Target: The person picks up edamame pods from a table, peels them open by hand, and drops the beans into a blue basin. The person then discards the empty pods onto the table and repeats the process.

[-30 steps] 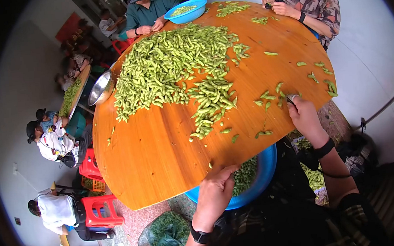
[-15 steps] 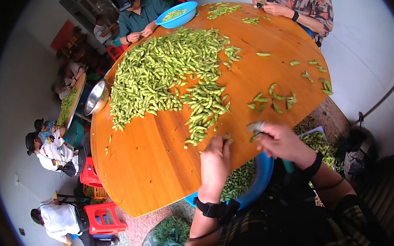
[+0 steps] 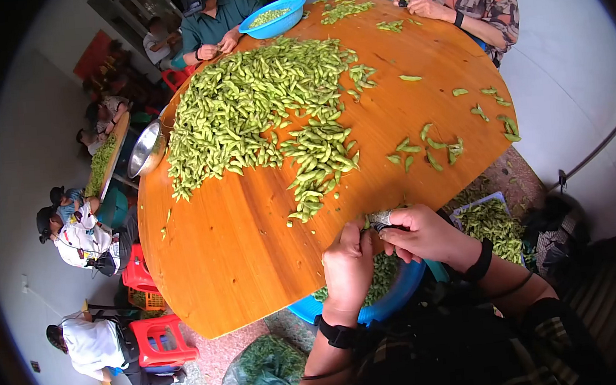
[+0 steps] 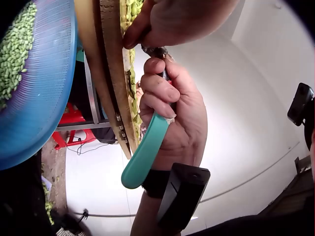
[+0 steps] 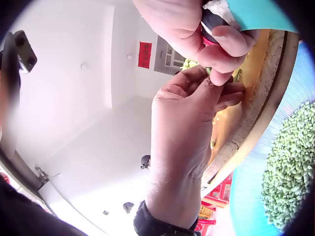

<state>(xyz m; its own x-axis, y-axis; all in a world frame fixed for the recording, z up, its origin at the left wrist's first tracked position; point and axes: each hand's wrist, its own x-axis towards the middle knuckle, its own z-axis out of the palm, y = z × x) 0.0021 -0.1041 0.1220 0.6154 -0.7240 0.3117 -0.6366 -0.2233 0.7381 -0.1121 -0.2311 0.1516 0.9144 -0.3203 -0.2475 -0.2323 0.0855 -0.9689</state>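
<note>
Bean pod point(image 5: 208, 71), seemingly just one, sits pinched in the left hand point(image 3: 348, 270); the right hand point(image 3: 435, 239) grips one teal-handled tool point(image 4: 145, 151).

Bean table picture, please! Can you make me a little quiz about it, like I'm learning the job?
1. True or false: the right hand holds a teal handle.

2. Pick one. What is in the blue basin below the edge of the table, near the hands?
A) water
B) shelled green beans
C) red apples

3. Fill in the gap: in the head view, the shiny metal bowl is on the ____ side of the big pile of pods.

Key: 1 true; 2 B; 3 left.
</note>
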